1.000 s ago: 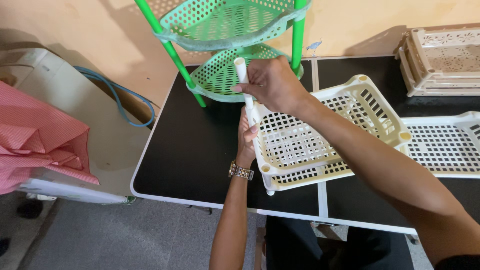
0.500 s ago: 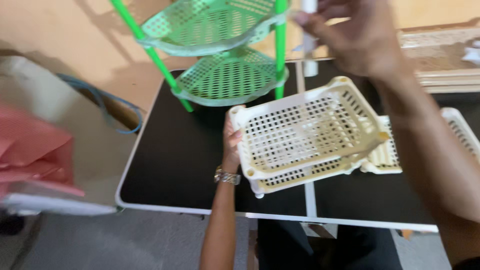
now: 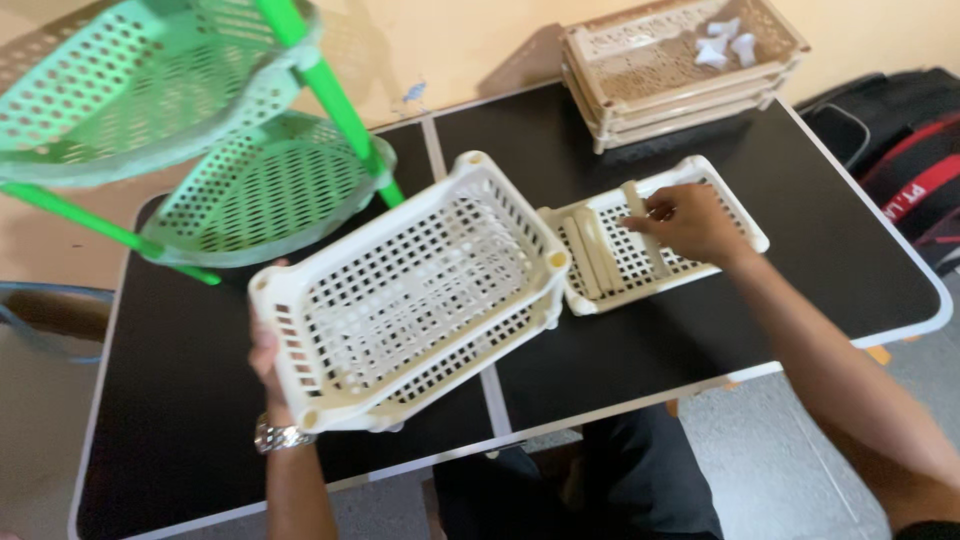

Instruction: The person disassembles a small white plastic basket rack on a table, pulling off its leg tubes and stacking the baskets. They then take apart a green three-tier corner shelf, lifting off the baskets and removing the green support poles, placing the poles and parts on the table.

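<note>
Left hand (image 3: 266, 362) holds a white basket (image 3: 410, 290) by its near-left corner, fingers clamped on the rim, basket tilted and lifted off the table (image 3: 180, 400). It looks like two baskets nested; cannot tell for sure.

Right hand (image 3: 690, 222) rests in a flat white tray (image 3: 655, 235) just right of the basket, fingers closed on a white rod (image 3: 640, 215). Two more rods (image 3: 590, 250) lie in the tray just left of those fingers.

Handling, judged: basket is perforated thin plastic, so light, fairly stiff, some flex at the walls. Rim and corner posts are the firmest hold; one hand carries it. Rod is slim, smooth and rigid; a pinch near mid-length should do, though it may roll.

Beyond the left hand: green rack (image 3: 230, 150). Beyond the right: beige tray stack (image 3: 680, 70).
</note>
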